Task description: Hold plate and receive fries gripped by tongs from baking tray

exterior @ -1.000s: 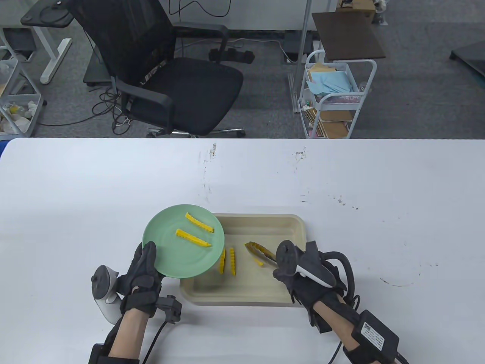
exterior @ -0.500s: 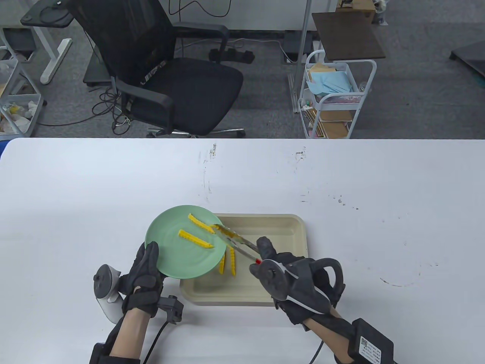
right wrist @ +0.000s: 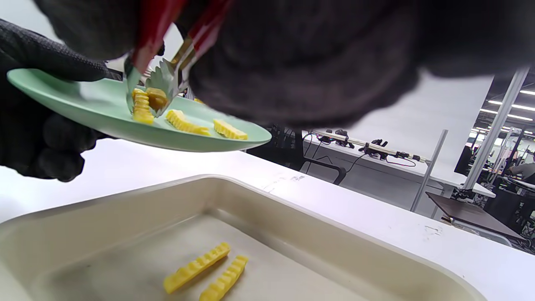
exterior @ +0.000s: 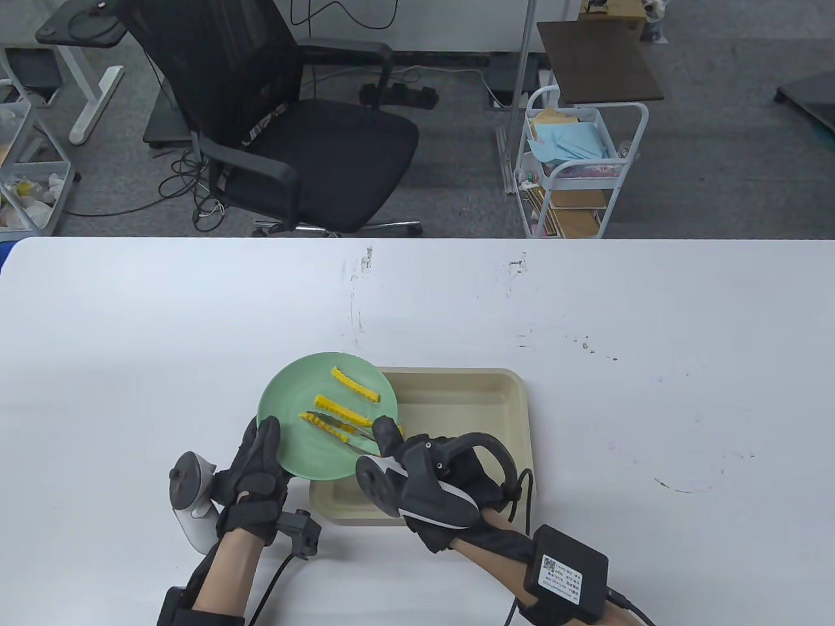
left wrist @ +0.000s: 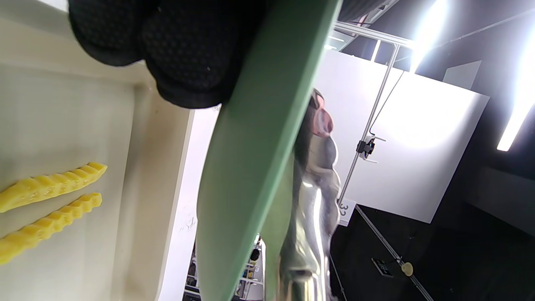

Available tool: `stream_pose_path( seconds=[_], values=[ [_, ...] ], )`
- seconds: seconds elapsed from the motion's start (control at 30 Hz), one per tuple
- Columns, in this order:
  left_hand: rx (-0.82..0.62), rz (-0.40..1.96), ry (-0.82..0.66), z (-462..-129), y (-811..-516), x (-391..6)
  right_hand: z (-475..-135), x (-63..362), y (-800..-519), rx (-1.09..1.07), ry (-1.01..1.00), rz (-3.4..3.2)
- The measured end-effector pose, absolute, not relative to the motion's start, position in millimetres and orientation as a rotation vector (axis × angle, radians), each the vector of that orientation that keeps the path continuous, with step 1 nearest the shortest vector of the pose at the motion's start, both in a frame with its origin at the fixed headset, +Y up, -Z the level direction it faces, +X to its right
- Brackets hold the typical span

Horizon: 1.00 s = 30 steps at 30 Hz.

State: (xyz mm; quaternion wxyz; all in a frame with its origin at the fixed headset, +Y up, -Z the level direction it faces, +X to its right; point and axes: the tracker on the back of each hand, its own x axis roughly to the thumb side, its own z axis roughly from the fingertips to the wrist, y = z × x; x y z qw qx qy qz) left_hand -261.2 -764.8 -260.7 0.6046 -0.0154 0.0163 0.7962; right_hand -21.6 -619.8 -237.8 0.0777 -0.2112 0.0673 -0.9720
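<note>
My left hand (exterior: 256, 469) grips the near rim of the green plate (exterior: 293, 450) and holds it above the beige baking tray's (exterior: 496, 404) left end. Two yellow crinkle fries (exterior: 355, 384) lie on the plate. My right hand (exterior: 417, 482) grips metal tongs (exterior: 339, 430) with red handles; their tips pinch a third fry (right wrist: 142, 106) that touches the plate's surface. Two fries (right wrist: 207, 269) remain in the tray, also seen in the left wrist view (left wrist: 46, 188). In that view the plate (left wrist: 255, 159) is edge-on with my fingertips (left wrist: 184, 54) under it.
The white table (exterior: 587, 313) stretches far around the tray. A black office chair (exterior: 287, 130) and a white cart (exterior: 574, 169) stand beyond the table's far edge.
My right hand lifted a fry from the tray with the tongs and carried it left over the plate. The plate shifted slightly right.
</note>
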Motion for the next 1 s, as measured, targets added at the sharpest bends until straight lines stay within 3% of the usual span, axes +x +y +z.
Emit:
stream_pose_path(
  seconds=[0.23,0.4,0.53,0.67,0.77,1.0],
  values=[
    [-0.032,1.850,0.038,-260.7,-764.5,-261.6,-234.9,-12.8,-617.1,-0.634,0.289,-2.950],
    [-0.021,1.851,0.046,-260.7,-764.4,-262.8,-235.5,21.6,-607.4,-0.514,0.348,-3.057],
    [-0.015,1.849,0.057,-260.4,-764.2,-264.2,-244.7,65.0,-603.5,-0.298,0.360,-3.166],
    [-0.006,1.847,0.062,-260.3,-763.7,-265.6,-254.4,104.2,-611.1,-0.063,0.261,-3.218],
    [0.001,1.849,0.062,-260.0,-763.1,-266.9,-258.4,117.4,-624.2,-0.001,0.146,-3.182],
    [0.005,1.850,0.065,-259.0,-762.8,-268.1,-259.1,102.4,-666.8,-0.181,-0.229,-3.108]
  ],
)
